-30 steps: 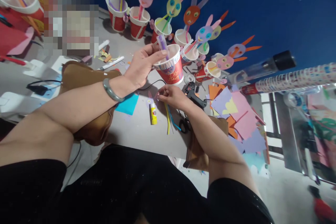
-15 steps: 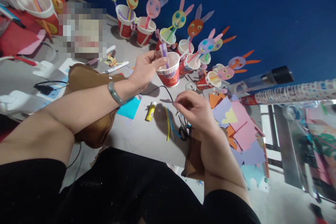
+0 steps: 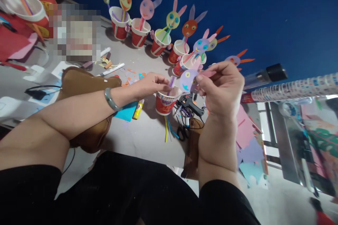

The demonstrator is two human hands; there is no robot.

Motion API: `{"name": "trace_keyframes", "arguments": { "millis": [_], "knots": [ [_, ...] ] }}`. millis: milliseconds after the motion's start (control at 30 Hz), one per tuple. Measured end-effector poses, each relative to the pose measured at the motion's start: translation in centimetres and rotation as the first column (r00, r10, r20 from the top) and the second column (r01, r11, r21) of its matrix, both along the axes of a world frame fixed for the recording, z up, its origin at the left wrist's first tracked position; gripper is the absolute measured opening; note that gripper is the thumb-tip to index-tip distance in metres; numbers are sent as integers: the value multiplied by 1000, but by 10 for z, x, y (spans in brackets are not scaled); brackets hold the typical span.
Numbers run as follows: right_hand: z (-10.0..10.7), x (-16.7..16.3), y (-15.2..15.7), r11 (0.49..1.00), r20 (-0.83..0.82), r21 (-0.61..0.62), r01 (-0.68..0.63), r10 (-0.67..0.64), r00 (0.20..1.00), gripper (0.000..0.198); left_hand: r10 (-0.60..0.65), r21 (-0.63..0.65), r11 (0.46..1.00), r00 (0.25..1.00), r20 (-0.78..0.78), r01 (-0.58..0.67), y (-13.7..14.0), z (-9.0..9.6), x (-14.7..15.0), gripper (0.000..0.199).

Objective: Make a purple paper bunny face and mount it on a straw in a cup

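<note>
**Mia:** What is the left hand (image 3: 151,83) doing?

**Ben:** It is pinching a purple straw (image 3: 171,82) with its fingertips. The straw stands in a red paper cup (image 3: 164,102), and the cup sits on the grey table (image 3: 142,137), right under the hand.

**Mia:** And the right hand (image 3: 220,86)?

**Ben:** It is closed on a purple paper bunny face (image 3: 188,79). The face has little eyes and a pink ear sticking out by the thumb. It is up in the air, just beside the top of the straw. I cannot tell if they touch.

**Mia:** What is near the cup?

**Ben:** A yellow glue stick (image 3: 138,109) lies just left of it, on a blue paper (image 3: 126,112). A black glue gun (image 3: 190,103) lies on the right side. Some yellow and blue straws (image 3: 167,133) lie in front, next to black scissors (image 3: 182,133).

**Mia:** What about the back?

**Ben:** A row of red cups with bunny faces (image 3: 148,24) stands along the blue wall (image 3: 264,7). Coloured paper scraps (image 3: 248,137) lie at the table's right edge
</note>
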State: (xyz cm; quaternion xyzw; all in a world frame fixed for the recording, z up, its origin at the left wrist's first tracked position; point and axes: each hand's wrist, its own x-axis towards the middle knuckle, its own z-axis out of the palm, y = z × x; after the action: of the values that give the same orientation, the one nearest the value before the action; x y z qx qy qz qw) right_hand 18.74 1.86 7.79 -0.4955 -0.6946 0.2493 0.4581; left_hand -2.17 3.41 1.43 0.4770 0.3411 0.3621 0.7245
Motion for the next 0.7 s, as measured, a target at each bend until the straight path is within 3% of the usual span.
{"name": "trace_keyframes", "arguments": {
  "millis": [133, 367, 700],
  "knots": [
    [-10, -2, 1, 1000, 25, -5, -29, 29, 999, 36, -110, -40, 993, 993, -33, 109, -4, 4, 0, 10],
    [-14, 3, -1, 997, 109, -14, -70, 71, 992, 35, -199, -106, 975, 979, -40, 194, -7, 3, 1, 10],
    [-13, 8, -2, 997, 164, -43, -71, 77, 983, 33, -213, -85, 975, 970, -115, 204, -8, 5, 0, 9]
  ]
}}
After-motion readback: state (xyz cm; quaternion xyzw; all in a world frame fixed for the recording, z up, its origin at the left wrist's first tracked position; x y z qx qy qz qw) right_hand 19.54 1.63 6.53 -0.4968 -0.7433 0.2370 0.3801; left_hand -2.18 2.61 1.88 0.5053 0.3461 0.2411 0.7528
